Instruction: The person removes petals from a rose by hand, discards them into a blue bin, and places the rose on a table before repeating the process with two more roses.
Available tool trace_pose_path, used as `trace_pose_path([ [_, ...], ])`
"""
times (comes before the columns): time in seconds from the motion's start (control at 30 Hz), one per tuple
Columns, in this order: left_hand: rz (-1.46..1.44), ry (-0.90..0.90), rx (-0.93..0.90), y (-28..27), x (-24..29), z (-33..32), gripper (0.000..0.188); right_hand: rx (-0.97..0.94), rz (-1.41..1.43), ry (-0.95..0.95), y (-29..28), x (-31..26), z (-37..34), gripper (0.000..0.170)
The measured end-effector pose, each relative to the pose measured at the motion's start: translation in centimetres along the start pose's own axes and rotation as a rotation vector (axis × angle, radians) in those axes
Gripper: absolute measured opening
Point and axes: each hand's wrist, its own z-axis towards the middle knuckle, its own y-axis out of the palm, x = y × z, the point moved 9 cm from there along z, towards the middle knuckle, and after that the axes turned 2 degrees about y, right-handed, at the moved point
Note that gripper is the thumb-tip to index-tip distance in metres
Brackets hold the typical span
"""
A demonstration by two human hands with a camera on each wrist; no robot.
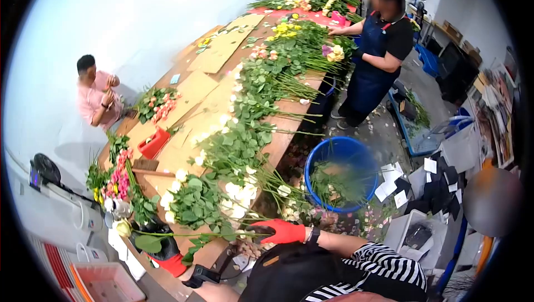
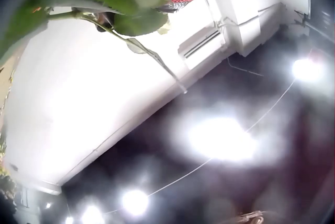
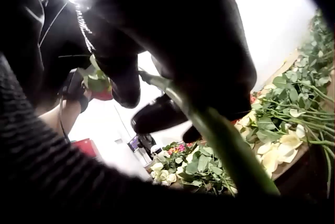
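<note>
- The right hand (image 1: 275, 231), in a red glove with a dark palm, grips the stem (image 3: 222, 145) of one rose (image 1: 123, 228), the stem passing between thumb and fingers.
- The left hand (image 1: 161, 246) lies under that stem, close behind the bloom; leaves cover its fingers, so whether it grasps the stem or merely supports it cannot be told.
- The rose stretches across the gap between the hands, its bloom just beyond the left hand, on the side away from the right.
- If the left hand is only a support, the bloom end could swing or dip should the right hand tug sideways.
- A hard pull could tear the leaf (image 1: 149, 242) above the left hand, or bruise the bloom if the fingers slid up against it.
- The white roses (image 1: 239, 193) lie on the counter (image 1: 281, 146) just ahead of the right hand; a low sweep could snag their leaves and knock petals loose.
- The cord (image 1: 236, 273) between the left wrist and the body could catch on a trailing leaf if the rose dropped.
</note>
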Motion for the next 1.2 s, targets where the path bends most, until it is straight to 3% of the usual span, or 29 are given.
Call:
trace_pose_path([
  [0.03,0.027,0.043,0.015,0.2,0.1,0.0,0.044,0.095,0.087,-0.142,-1.5,-1.1,-0.3,0.065],
  [0.07,-0.336,-0.016,-0.047,1.5,-0.7,0.1,0.043,0.181,0.159,-0.290,-3.0,-2.1,-0.8,0.051],
  [0.1,-0.693,-0.101,-0.087,3.0,-0.6,0.3,0.043,0.132,0.239,-0.082,-3.7,-0.5,-1.1,0.048],
  [0.13,-1.438,-0.295,-0.216,6.1,1.4,0.0,0.045,0.082,0.315,0.125,-4.6,0.4,-1.7,0.046],
  [0.17,-1.105,-0.202,-0.259,7.0,1.6,-0.5,0.047,0.172,0.460,0.163,-6.1,-0.5,-2.3,0.039],
  [0.2,-1.303,-0.334,-0.284,9.0,4.4,-1.1,0.050,0.243,0.378,0.146,-6.8,1.9,-2.4,0.038],
  [0.27,-1.209,-0.483,-0.318,11.8,6.5,-2.3,0.055,0.348,0.237,0.170,-9.8,1.4,-2.9,0.038],
  [0.3,-1.067,-0.494,-0.287,12.5,4.2,-3.6,0.057,0.440,0.128,0.175,-11.2,1.9,-2.9,0.038],
  [0.33,-1.126,-0.641,-0.233,13.4,1.8,-5.1,0.056,0.530,0.019,0.182,-12.5,2.7,-2.7,0.038],
  [0.4,-1.033,-0.688,-0.228,14.7,1.6,-7.7,0.051,0.772,-0.125,0.005,-15.0,2.7,-2.1,0.037],
  [0.47,-0.949,-0.798,-0.230,16.1,0.9,-10.0,0.048,0.744,-0.296,0.070,-16.0,5.9,0.1,0.048],
  [0.57,-0.844,-0.864,-0.193,16.9,0.9,-11.9,0.047,0.773,-0.729,-0.055,-17.0,4.9,2.3,0.064],
  [0.67,-0.753,-0.842,-0.167,16.6,0.6,-11.9,0.047,0.818,-0.549,-0.018,-19.8,5.7,3.5,0.075],
  [0.7,-0.746,-0.799,-0.152,16.2,-0.6,-12.1,0.047,0.771,-0.407,0.068,-21.9,5.7,3.8,0.077],
  [0.8,-0.829,-0.699,-0.168,15.7,-3.3,-12.3,0.047,0.786,-0.161,-0.023,-31.3,2.9,5.6,0.085],
  [0.83,-0.806,-0.702,-0.158,15.3,-3.3,-12.4,0.046,0.822,-0.120,-0.096,-35.6,0.7,6.3,0.095],
  [0.9,-0.773,-0.775,-0.081,14.8,-2.4,-13.0,0.044,1.134,-0.308,-0.382,-45.4,-4.8,7.3,0.095],
  [0.93,-0.696,-0.793,-0.027,14.8,-0.6,-13.5,0.042,0.981,-0.039,-0.145,-52.2,-9.9,8.1,0.094],
  [1.0,-0.538,-0.810,0.073,13.8,1.5,-13.1,0.040,1.049,-0.152,-0.200,-55.6,-12.7,8.3,0.088],
  [1.03,-0.280,-0.525,0.053,13.0,1.6,-12.6,0.038,1.011,-0.095,-0.290,-55.1,-13.4,8.8,0.085],
  [1.1,-0.467,-0.590,0.097,13.2,-0.7,-13.7,0.038,0.919,0.041,-0.433,-51.1,-12.6,8.5,0.078],
  [1.13,-0.552,-0.628,0.130,12.9,-1.7,-15.0,0.039,0.942,-0.126,-0.429,-47.7,-12.0,7.5,0.069],
  [1.17,-0.594,-0.744,0.171,13.2,-2.5,-16.0,0.039,0.897,0.021,-0.463,-43.6,-8.4,7.9,0.064],
  [1.2,-0.639,-0.792,0.199,13.8,-1.7,-16.3,0.041,0.829,-0.057,-0.351,-38.9,-5.5,7.9,0.061],
])
